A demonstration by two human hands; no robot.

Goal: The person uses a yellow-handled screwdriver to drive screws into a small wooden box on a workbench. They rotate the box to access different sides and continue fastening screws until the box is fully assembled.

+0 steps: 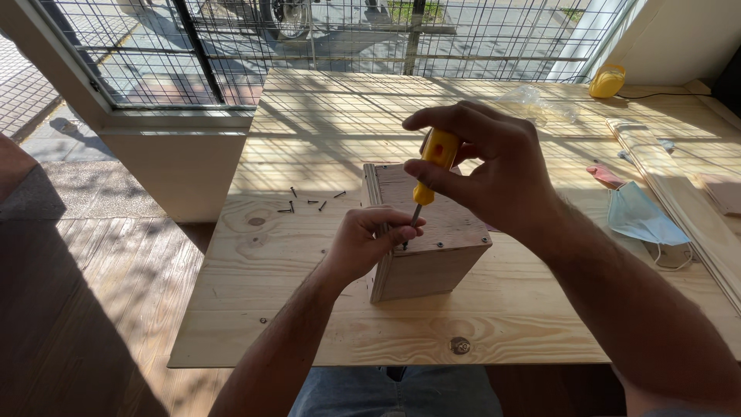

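Right hand (494, 174) w/ grip clenched on yellow screwdriver (432, 166), tip at wooden box (428, 232) top, mid-counter (309, 255). Left hand (370, 239) pinches screw (404, 243) upright. Driving step; next probably needs steady downward turns.

Single head-worn camera, looking steeply down and forward from the person's own eye level, close over the pale wooden bench (309, 309), facing a grilled window (255, 46) beyond its far edge
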